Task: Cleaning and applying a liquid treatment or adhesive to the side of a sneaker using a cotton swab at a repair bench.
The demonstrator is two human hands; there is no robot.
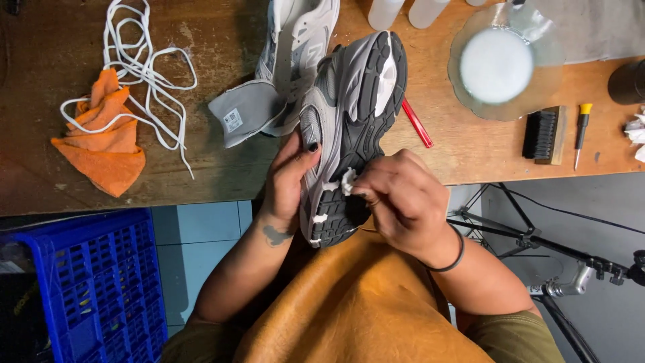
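My left hand (287,180) grips the side of a grey and white sneaker (356,114) turned on its side, black and grey sole facing me, over a tan leather apron (349,302). My right hand (403,202) is closed around a small white foamy thing (348,180), too hidden to identify, pressed to the heel part of the sole. White foam streaks mark the sole's edge. A second white sneaker (295,47) lies on the wooden table (201,168) behind, tongue pulled out.
White laces (144,74) and an orange cloth (107,144) lie at left. A bowl of white liquid (497,64), a black brush (544,134), a yellow-handled tool (582,131) and a red pencil (416,123) sit at right. Blue crate (94,282) lower left; tripod legs (537,242) lower right.
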